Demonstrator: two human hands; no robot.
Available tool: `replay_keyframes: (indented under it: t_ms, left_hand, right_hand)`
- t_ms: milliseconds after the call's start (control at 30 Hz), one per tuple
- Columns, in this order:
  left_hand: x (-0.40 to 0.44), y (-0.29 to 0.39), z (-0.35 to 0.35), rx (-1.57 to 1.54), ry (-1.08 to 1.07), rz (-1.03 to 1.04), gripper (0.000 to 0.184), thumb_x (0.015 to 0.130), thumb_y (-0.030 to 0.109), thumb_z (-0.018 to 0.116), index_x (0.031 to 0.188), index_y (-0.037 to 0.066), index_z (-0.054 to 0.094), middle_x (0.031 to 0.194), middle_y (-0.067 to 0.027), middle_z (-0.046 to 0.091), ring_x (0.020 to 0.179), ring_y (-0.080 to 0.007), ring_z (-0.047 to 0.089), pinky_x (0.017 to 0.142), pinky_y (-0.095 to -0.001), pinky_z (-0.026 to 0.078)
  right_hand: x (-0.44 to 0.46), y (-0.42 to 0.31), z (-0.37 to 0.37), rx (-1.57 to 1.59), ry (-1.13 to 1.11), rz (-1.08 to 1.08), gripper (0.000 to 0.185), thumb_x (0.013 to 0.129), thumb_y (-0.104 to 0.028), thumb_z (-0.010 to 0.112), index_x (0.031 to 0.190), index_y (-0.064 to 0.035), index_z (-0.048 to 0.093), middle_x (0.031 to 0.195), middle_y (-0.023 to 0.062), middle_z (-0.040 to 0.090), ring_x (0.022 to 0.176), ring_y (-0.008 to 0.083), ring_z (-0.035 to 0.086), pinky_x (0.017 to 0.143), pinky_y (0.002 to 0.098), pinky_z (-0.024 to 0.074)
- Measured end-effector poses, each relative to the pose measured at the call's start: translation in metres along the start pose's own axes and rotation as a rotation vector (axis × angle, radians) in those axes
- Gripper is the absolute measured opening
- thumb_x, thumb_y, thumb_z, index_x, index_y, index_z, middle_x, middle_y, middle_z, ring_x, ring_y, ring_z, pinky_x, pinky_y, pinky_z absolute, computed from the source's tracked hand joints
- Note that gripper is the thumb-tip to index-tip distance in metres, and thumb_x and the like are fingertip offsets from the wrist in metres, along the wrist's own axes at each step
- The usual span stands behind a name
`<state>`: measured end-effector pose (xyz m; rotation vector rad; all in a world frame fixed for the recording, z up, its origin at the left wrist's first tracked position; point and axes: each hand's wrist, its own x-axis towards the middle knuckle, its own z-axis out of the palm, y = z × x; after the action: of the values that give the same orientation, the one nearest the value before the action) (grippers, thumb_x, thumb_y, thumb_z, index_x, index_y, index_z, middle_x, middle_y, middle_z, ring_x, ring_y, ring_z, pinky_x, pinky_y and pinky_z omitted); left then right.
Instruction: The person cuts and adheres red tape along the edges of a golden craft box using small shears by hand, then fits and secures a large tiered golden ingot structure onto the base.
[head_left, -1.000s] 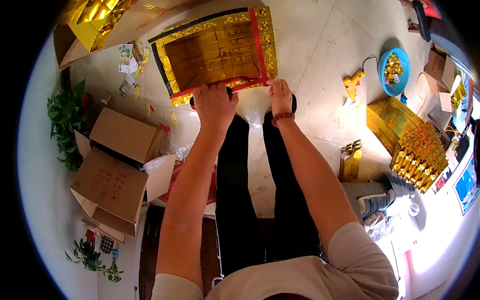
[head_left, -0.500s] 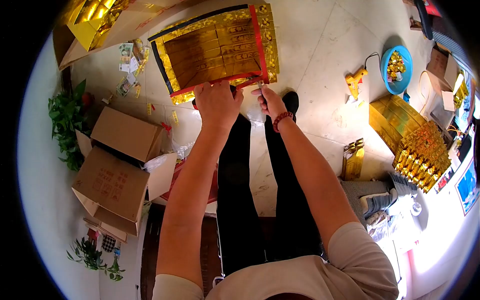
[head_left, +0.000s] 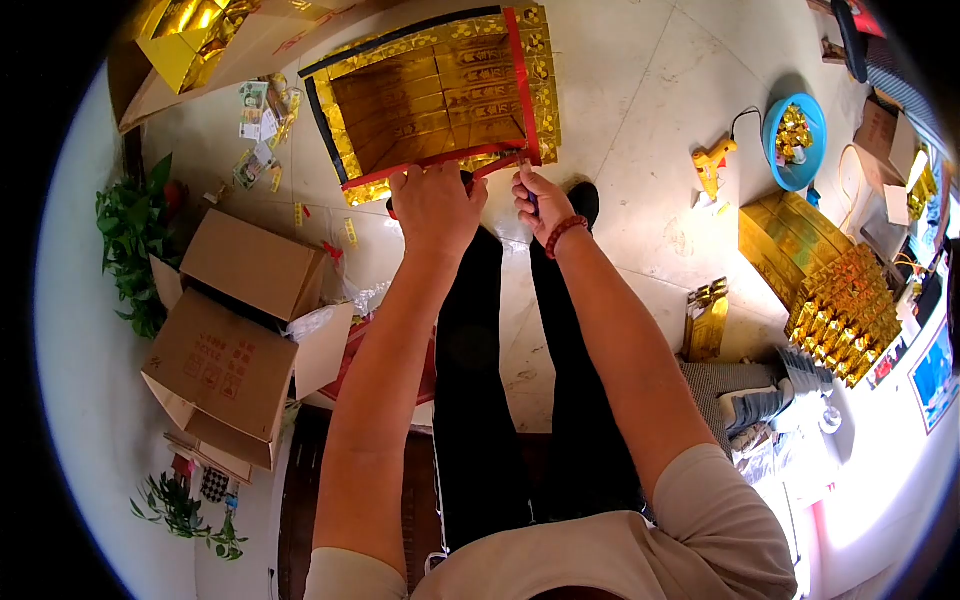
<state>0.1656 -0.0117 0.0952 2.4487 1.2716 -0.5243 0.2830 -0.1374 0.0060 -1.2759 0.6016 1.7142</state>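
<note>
A gold foil box (head_left: 430, 95), open at the top, has black tape on its far and left edges and red tape (head_left: 520, 85) along its right and near edges. My left hand (head_left: 435, 205) is closed at the near edge, its fingers on the red tape; a loose strip of red tape runs from it toward the box's near right corner. My right hand (head_left: 545, 205), with a red bead bracelet, is closed round a small dark tool, partly hidden by the fingers, whose tip is at that corner.
Cardboard boxes (head_left: 220, 365) and a green plant (head_left: 130, 245) are on the left. To the right lie a yellow glue gun (head_left: 712, 165), a blue basin (head_left: 795, 120) with gold pieces and gold foil stacks (head_left: 840, 310). Another person's shoe (head_left: 755, 405) shows at lower right.
My right hand has come off the box's corner, moved slightly toward me and now shows a tool in it. My left hand has shifted slightly right, still at the near edge.
</note>
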Motion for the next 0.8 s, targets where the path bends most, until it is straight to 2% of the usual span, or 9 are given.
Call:
replay_keyframes:
  t_ms: [100, 167, 433, 500, 567, 733, 800]
  left_hand:
    - [0.000, 0.000, 0.001, 0.000, -0.001, -0.001, 0.035, 0.079, 0.040, 0.056, 0.079, 0.006, 0.063, 0.077, -0.0109, 0.065, 0.079, -0.0269, 0.059, 0.078, -0.0385, 0.036]
    - [0.000, 0.000, 0.001, -0.004, 0.001, 0.000, 0.035, 0.079, 0.040, 0.056, 0.079, 0.006, 0.064, 0.077, -0.0107, 0.065, 0.079, -0.0268, 0.059, 0.078, -0.0383, 0.036]
    - [0.000, -0.001, 0.001, -0.022, -0.024, -0.029, 0.031, 0.077, 0.038, 0.059, 0.078, 0.007, 0.063, 0.074, -0.0100, 0.065, 0.076, -0.0258, 0.060, 0.076, -0.0380, 0.037]
    - [-0.001, -0.002, 0.001, 0.007, -0.029, -0.054, 0.032, 0.076, 0.038, 0.060, 0.079, 0.006, 0.065, 0.072, -0.0128, 0.065, 0.073, -0.0284, 0.063, 0.079, -0.0415, 0.041]
    - [-0.002, -0.004, 0.002, -0.008, -0.019, -0.051, 0.032, 0.076, 0.038, 0.060, 0.080, 0.007, 0.065, 0.071, -0.0129, 0.065, 0.073, -0.0282, 0.063, 0.080, -0.0415, 0.041]
    - [0.000, -0.006, 0.003, 0.011, -0.004, -0.054, 0.033, 0.075, 0.039, 0.060, 0.083, 0.008, 0.065, 0.071, -0.0122, 0.065, 0.072, -0.0284, 0.063, 0.079, -0.0420, 0.042]
    - [-0.001, -0.007, 0.005, 0.017, 0.116, -0.002, 0.026, 0.072, 0.034, 0.063, 0.071, 0.008, 0.062, 0.063, -0.0096, 0.063, 0.067, -0.0264, 0.060, 0.072, -0.0399, 0.040]
  right_hand:
    - [0.003, 0.001, -0.003, 0.087, -0.086, 0.044, 0.033, 0.084, -0.046, 0.061, 0.079, -0.0151, 0.049, 0.066, -0.0078, 0.038, 0.048, 0.0025, 0.031, 0.039, 0.0175, 0.0224]
    - [0.004, 0.002, -0.003, 0.084, -0.055, 0.052, 0.034, 0.083, -0.047, 0.062, 0.079, -0.0158, 0.049, 0.065, -0.0082, 0.037, 0.046, 0.0017, 0.030, 0.039, 0.0176, 0.0192]
    - [0.010, -0.004, -0.006, -0.017, 0.018, 0.052, 0.032, 0.084, -0.046, 0.060, 0.073, -0.0176, 0.048, 0.061, -0.0089, 0.035, 0.044, 0.0027, 0.025, 0.039, 0.0192, 0.0167]
    - [0.009, -0.007, -0.008, -0.043, 0.027, 0.059, 0.032, 0.084, -0.046, 0.060, 0.073, -0.0175, 0.048, 0.060, -0.0089, 0.034, 0.043, 0.0028, 0.025, 0.039, 0.0191, 0.0170]
    - [0.009, -0.011, -0.008, -0.176, 0.026, 0.022, 0.033, 0.085, -0.045, 0.060, 0.072, -0.0167, 0.048, 0.058, -0.0091, 0.034, 0.043, 0.0029, 0.026, 0.039, 0.0191, 0.0175]
    - [0.008, -0.004, -0.006, -0.253, 0.091, -0.076, 0.033, 0.087, -0.045, 0.057, 0.076, -0.0144, 0.052, 0.061, -0.0086, 0.035, 0.044, 0.0022, 0.027, 0.038, 0.0186, 0.0188]
    - [0.004, -0.002, -0.005, -0.280, 0.110, -0.100, 0.034, 0.088, -0.046, 0.055, 0.078, -0.0139, 0.052, 0.063, -0.0084, 0.036, 0.045, 0.0016, 0.027, 0.039, 0.0180, 0.0191]
